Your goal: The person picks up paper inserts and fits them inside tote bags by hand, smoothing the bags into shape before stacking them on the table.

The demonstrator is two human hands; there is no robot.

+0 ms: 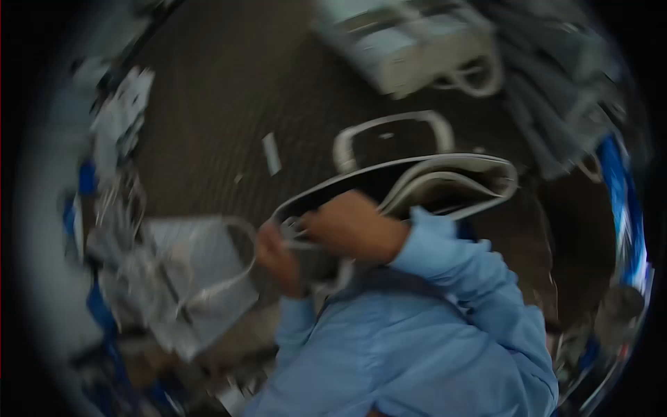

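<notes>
A pale handbag (pixel 479 158) with a dark inside and a light inner pocket lies open before me, one handle (pixel 434 121) standing up on its far side. At its left end, my left hand (pixel 279 263) is closed on the bag's edge. My right hand (pixel 356 226) reaches across the opening, its fingers curled at the near left rim beside a small shiny ring-like part (pixel 293 226). Blur and the hand's own back hide what those right fingers hold.
Another pale bag (pixel 424 66) with handles sits at the far side. To the left are a whitish bag (pixel 208 257) with thin straps and crumpled wrapping (pixel 125 118). Grey fabric (pixel 542 90) and blue plastic (pixel 618 201) lie right. A white strip (pixel 272 153) rests on the brown surface.
</notes>
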